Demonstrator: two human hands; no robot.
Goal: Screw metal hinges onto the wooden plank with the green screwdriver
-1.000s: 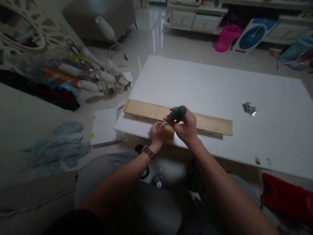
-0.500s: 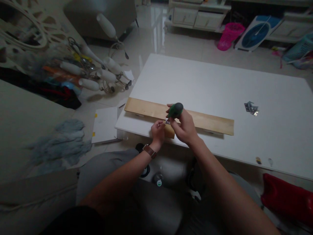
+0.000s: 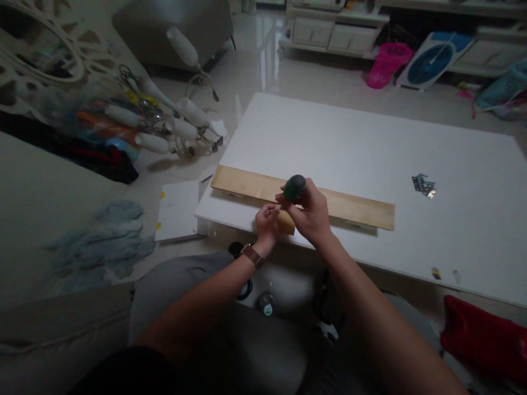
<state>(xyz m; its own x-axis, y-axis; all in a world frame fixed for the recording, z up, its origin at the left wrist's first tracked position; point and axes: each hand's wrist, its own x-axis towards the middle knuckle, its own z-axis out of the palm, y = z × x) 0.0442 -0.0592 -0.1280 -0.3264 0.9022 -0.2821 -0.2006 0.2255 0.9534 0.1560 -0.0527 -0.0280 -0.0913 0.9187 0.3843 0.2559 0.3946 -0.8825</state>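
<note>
My right hand (image 3: pixel 309 211) is closed round the green and black handle of a screwdriver (image 3: pixel 295 187), held tilted above a long wooden board (image 3: pixel 354 208). The board lies across the near left part of a white panel (image 3: pixel 349 142). Close to the tool's tip, my left hand (image 3: pixel 267 220) has its fingers pinched; what they hold is too small to make out. Beside them a short wooden block (image 3: pixel 285 223) lies at the panel's near edge, partly covered by my hands. The screwdriver's tip is mostly hidden between the fingers.
Metal brackets (image 3: pixel 424 185) lie in a small pile on the panel's right side. A yellow and black bit (image 3: pixel 436 273) sits near the front edge. A red case (image 3: pixel 481 334) stands at lower right. A lamp with white shades (image 3: pixel 181 129) lies on the left floor.
The screwdriver handle has turned and shifted slightly, with my right fingers moving on it. My left hand stays in nearly the same place. The whole view has shifted a little.
</note>
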